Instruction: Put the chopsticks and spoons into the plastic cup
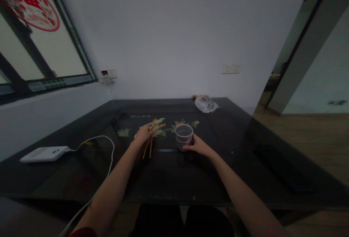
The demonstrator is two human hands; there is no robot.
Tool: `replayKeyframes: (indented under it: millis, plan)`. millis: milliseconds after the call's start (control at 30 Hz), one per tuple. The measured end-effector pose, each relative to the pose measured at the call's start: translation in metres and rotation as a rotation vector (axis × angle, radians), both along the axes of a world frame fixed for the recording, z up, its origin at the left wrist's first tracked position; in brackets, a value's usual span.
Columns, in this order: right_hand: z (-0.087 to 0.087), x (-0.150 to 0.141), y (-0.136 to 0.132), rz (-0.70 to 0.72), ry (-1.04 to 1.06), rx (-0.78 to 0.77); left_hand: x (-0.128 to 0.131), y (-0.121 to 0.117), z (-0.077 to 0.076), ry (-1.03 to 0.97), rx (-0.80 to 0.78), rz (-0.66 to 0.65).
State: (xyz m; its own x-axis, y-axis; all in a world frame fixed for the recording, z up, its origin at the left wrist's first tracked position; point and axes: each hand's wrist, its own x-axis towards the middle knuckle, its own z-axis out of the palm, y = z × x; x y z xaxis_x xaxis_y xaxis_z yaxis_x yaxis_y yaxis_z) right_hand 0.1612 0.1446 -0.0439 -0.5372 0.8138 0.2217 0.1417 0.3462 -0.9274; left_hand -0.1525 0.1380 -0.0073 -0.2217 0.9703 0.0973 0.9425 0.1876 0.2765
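Several wooden chopsticks [148, 146] are gripped in my left hand [143, 134], slanting down toward me over the dark glossy table. My right hand [198, 146] is wrapped round the right side of a clear plastic cup [183, 140], with the thumb at its near side. The cup is upright, and a ring runs round its middle; whether it is one cup or two stacked, I cannot tell. Between cup and chopsticks there is a gap of bare tabletop. Part of the chopsticks is hidden by my left fingers.
A white power bank [45, 154] with a white cable [113, 149] lies on the left; the cable runs past my left forearm. A crumpled clear plastic bag [205, 104] sits at the back by the wall. A dark flat object [285, 169] is on the right of the table [169, 184].
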Motion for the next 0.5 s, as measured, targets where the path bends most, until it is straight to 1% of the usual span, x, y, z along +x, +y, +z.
replayKeyframes:
  millis: [167, 333, 500]
  plan:
    - [0.002, 0.0, -0.002, -0.023, -0.012, 0.032, 0.003, -0.002, -0.002, 0.019, -0.009, -0.029]
    - [0.004, -0.001, -0.003, -0.011, 0.013, 0.002, 0.01, -0.004, -0.004, 0.124, -0.054, -0.018]
    - [0.004, -0.001, -0.004, -0.018, 0.008, 0.003, 0.012, -0.004, -0.007, 0.177, -0.058, -0.059]
